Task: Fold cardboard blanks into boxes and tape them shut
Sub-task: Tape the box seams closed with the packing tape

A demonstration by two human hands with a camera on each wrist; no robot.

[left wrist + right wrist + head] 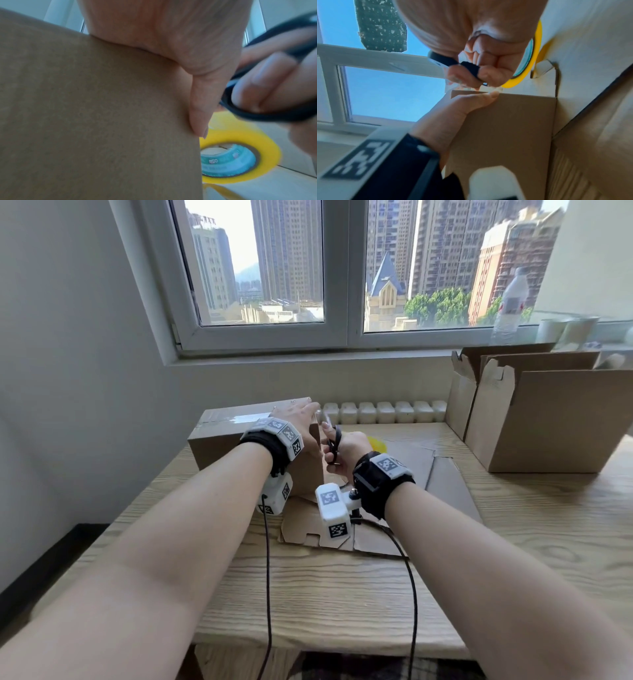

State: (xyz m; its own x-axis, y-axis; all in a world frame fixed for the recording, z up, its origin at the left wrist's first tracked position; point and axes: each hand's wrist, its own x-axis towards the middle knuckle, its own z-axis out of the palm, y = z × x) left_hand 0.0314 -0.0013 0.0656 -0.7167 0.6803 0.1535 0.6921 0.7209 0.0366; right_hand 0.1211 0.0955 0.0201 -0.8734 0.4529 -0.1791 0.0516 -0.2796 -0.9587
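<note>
- Two open boxes (534, 419) are standing at the table's (342, 594) far right, well apart from the work, probably waiting for their own tape;
- the closed box (239, 440) is lying on the table's left half with clear tape running along its top seam; it is sitting on flat cardboard blanks (394, 508), so the work is staying over the stock;
- the left hand (301, 426) is lying over the box's right top edge, fingers spread flat on top and thumb (200, 108) pressing straight down the end face, apparently pinning the tape end and steadying the box for a cut;
- the right hand (349, 451) is gripping black scissors (334, 445), fingers curled through the loops; whether the blades are apart I cannot tell, they are blurred;
- the yellow tape roll (240, 159) is lying flat just beside the box end, close enough for the strip to stay short.
</note>
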